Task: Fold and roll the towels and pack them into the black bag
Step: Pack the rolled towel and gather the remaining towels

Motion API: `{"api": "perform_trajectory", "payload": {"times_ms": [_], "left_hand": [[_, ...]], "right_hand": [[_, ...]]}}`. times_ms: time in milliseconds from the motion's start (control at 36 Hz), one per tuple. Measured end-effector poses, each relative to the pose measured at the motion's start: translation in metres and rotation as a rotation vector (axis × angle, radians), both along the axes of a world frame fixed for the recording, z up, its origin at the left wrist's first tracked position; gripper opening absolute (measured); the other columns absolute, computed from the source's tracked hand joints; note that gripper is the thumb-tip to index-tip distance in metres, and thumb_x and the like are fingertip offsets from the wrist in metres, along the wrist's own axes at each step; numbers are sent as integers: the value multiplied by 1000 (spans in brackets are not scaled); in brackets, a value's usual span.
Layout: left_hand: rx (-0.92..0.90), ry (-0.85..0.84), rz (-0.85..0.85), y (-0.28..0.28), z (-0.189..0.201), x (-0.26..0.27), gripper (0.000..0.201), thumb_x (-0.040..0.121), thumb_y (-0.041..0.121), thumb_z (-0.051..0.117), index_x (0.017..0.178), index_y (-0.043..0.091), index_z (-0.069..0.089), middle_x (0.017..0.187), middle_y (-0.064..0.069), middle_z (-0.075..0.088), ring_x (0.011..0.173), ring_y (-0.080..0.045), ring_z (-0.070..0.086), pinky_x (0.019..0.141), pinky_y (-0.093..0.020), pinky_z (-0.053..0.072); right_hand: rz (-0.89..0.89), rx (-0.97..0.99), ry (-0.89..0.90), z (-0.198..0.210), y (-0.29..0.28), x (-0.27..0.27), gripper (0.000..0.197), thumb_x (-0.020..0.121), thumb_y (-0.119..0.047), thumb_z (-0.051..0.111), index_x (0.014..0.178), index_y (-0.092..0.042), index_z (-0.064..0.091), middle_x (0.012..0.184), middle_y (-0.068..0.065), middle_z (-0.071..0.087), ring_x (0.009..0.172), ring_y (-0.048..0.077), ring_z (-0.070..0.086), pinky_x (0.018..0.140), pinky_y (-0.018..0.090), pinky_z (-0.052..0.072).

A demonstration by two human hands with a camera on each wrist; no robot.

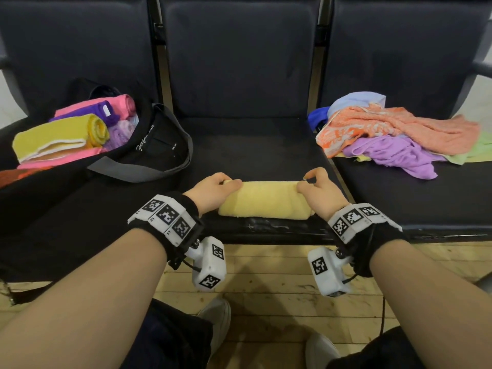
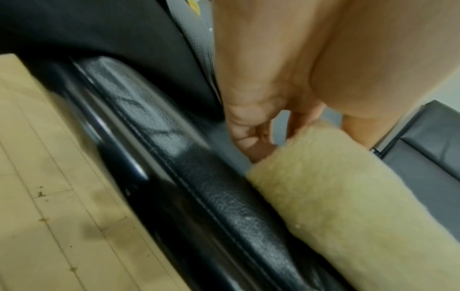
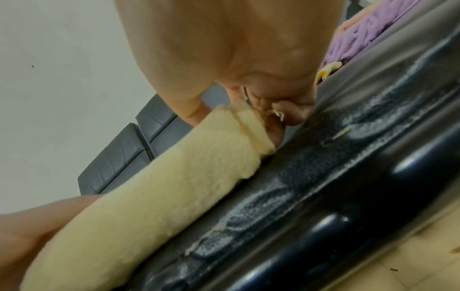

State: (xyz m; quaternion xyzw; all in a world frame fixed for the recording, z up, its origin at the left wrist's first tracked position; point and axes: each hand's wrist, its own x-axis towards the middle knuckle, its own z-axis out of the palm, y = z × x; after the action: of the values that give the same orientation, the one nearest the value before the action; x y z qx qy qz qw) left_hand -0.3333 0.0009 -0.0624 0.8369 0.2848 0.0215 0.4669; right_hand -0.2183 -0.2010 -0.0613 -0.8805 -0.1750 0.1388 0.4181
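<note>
Fingers (image 1: pixel 234 183) of the left hand (image 1: pixel 213 194) and of the right hand (image 1: pixel 320 194) were curled over the two ends of the pale yellow terry towel roll (image 1: pixel 265 201), each hand gripping it. The roll lay crosswise near the front edge of the middle black padded seat (image 1: pixel 247 145). Good practice here, judged from the pose: keep both ends level and the pressure even, so the roll stays tight and does not taper. The open black fabric bag (image 1: pixel 159 145), already holding coloured rolled towels, sat on the seat to the left; a heap of unfolded orange, purple and green towels (image 1: pixel 399 134) lay on the seat to the right. Pale wooden floorboards (image 1: pixel 266 288) ran below.
</note>
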Motion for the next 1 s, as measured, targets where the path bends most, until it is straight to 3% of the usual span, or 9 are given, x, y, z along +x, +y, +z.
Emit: {"api": "perform_trajectory", "payload": {"times_ms": [139, 250, 361, 472, 583, 639, 778, 889, 1000], "left_hand": [[208, 98, 25, -3, -2, 4, 44, 93, 50, 50, 110, 12, 62, 114, -9, 58, 102, -22, 58, 92, -37, 49], [365, -170, 6, -4, -8, 0, 21, 91, 42, 60, 98, 23, 57, 110, 2, 44, 106, -17, 51, 95, -34, 45], [311, -307, -140, -13, 2, -8, 20, 88, 42, 63, 93, 23, 67, 98, 8, 60, 92, -7, 56, 86, -25, 48], [329, -117, -288, -11, 10, -15, 35, 82, 45, 70, 112, 26, 65, 111, 10, 57, 105, -7, 53, 93, -27, 45], [351, 19, -356, -8, 14, -20, 58, 79, 28, 75, 132, 28, 51, 124, 8, 47, 115, -12, 46, 100, -29, 40], [374, 20, -380, -9, 14, -19, 63, 77, 21, 76, 134, 27, 49, 124, 5, 47, 114, -13, 46, 100, -28, 39], [452, 75, -425, -11, 12, -15, 67, 77, 9, 71, 135, 27, 44, 115, 7, 45, 113, -15, 46, 98, -30, 40], [603, 104, -412, -10, 11, -12, 58, 81, 18, 66, 134, 31, 45, 125, 4, 54, 119, -21, 46, 104, -40, 34], [779, 102, -394, -8, 11, -11, 39, 83, 27, 64, 121, 30, 52, 112, 8, 60, 110, -21, 46, 94, -36, 36]], "right_hand": [[-3, -112, -55, -4, 3, 1, 26, 92, -29, 50, 114, -17, 42, 79, 3, 52, 72, 16, 52, 62, 30, 40], [28, -258, -262, -5, 6, 1, 27, 89, -37, 54, 107, -17, 50, 101, 5, 51, 86, 23, 54, 76, 36, 45], [100, -328, -523, -3, 8, 0, 20, 92, -36, 56, 93, -18, 64, 106, 2, 52, 104, 25, 50, 92, 40, 40], [160, -254, -386, 1, 5, -6, 30, 91, -40, 54, 85, -13, 67, 91, 0, 61, 91, 23, 60, 89, 42, 47], [206, -273, -149, 8, -5, -9, 43, 73, -47, 61, 111, -27, 64, 117, -2, 61, 110, 24, 55, 97, 42, 45], [241, -335, -121, 11, -8, -8, 59, 63, -46, 61, 120, -33, 58, 125, 0, 56, 115, 27, 52, 100, 42, 43], [287, -516, -179, 10, -12, -6, 54, 76, -31, 68, 124, -39, 45, 116, 7, 45, 110, 34, 46, 90, 38, 40], [296, -482, -215, 9, -10, -3, 50, 74, -26, 69, 117, -38, 46, 110, 7, 45, 103, 31, 48, 84, 36, 40], [331, -365, -231, 11, -9, -2, 58, 74, -15, 72, 126, -28, 50, 115, 5, 58, 106, 25, 56, 87, 31, 45]]}}
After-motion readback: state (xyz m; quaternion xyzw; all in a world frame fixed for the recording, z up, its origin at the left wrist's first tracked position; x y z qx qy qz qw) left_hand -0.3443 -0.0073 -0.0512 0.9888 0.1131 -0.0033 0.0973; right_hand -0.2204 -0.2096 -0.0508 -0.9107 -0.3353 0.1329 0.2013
